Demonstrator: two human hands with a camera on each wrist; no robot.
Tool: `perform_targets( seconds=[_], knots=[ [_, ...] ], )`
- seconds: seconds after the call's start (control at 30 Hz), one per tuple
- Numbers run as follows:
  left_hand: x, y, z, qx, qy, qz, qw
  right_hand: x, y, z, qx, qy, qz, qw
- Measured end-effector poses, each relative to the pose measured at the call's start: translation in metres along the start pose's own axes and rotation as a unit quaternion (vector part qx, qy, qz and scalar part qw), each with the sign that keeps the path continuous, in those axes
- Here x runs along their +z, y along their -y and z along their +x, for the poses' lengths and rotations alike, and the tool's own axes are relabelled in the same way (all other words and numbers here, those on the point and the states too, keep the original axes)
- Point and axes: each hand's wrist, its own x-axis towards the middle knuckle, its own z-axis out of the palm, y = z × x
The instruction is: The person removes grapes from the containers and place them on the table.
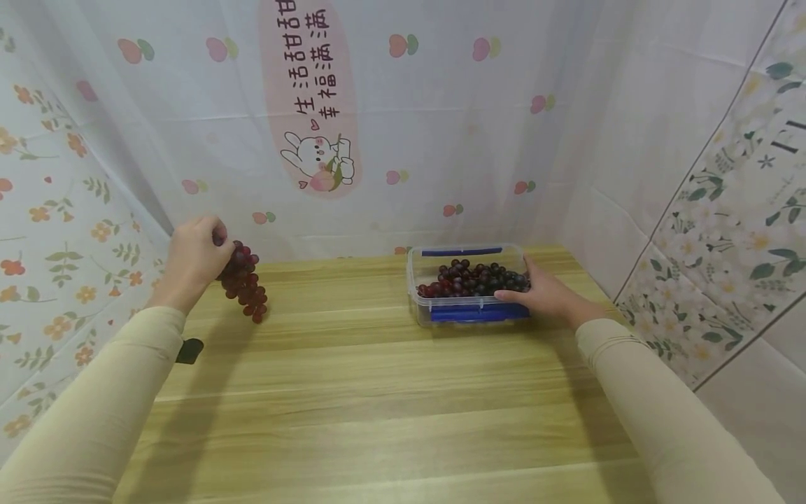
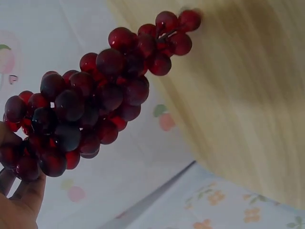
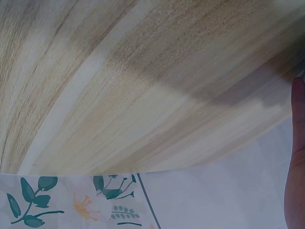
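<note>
A bunch of dark red grapes (image 1: 242, 283) hangs from my left hand (image 1: 196, 255), which pinches it at its top end. In the left wrist view the glossy grapes (image 2: 90, 105) stretch away from the fingers, narrowing to a few at the tip. Toward the back right of the table stands a clear plastic container (image 1: 423, 315) with blue clips, more dark grapes (image 1: 475, 280) inside it. My right hand (image 1: 546, 292) grips the container's right end, thumb over the front rim. Only an edge of this hand (image 3: 298, 143) shows in the right wrist view, without the container.
The wood-grain table (image 1: 378, 392) reaches back to a white printed curtain (image 1: 403, 140). Flowered panels (image 1: 743, 231) flank it on both sides. A dark leaf-shaped thing (image 1: 189, 351) shows beside the left forearm.
</note>
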Motion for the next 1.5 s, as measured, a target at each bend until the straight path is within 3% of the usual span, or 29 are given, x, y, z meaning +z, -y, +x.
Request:
perform_targets(
  seconds=[0.17, 0.37, 0.6, 0.87, 0.93, 1.03, 1.17, 1.23, 1.33, 1.5],
  knots=[
    [0.007, 0.013, -0.009, -0.016, 0.013, 0.002, 0.9998, 0.000, 0.002, 0.000, -0.002, 0.002, 0.005, 1.0000],
    [0.018, 0.020, -0.017, 0.011, -0.001, 0.012, 0.9999, 0.000, 0.003, 0.000, 0.001, 0.003, 0.014, 0.9999],
    [0.033, 0.014, -0.018, 0.014, 0.055, -0.008, 0.9983, 0.000, 0.001, -0.001, 0.009, 0.004, 0.011, 0.9999],
    [0.053, 0.012, -0.022, 0.074, 0.100, 0.016, 0.9921, 0.001, 0.001, -0.001, 0.010, 0.002, 0.012, 0.9999],
    [0.057, 0.013, -0.022, 0.086, 0.115, 0.032, 0.9891, 0.000, 0.001, -0.001, 0.009, 0.003, 0.011, 0.9999],
    [0.062, 0.016, -0.024, 0.085, 0.167, 0.063, 0.9802, 0.001, 0.001, -0.001, 0.012, 0.003, 0.012, 0.9999],
    [0.070, 0.023, -0.031, 0.068, 0.260, 0.107, 0.9573, 0.002, 0.000, 0.000, 0.015, 0.004, 0.014, 0.9998],
    [0.072, 0.028, -0.037, 0.066, 0.289, 0.128, 0.9465, 0.003, 0.000, 0.001, 0.014, 0.004, 0.014, 0.9998],
    [0.075, 0.034, -0.047, 0.081, 0.294, 0.151, 0.9404, 0.003, 0.001, 0.001, 0.013, 0.005, 0.011, 0.9998],
    [0.072, 0.033, -0.049, 0.080, 0.286, 0.146, 0.9437, 0.001, 0.001, 0.000, 0.020, 0.007, 0.013, 0.9997]
  ],
)
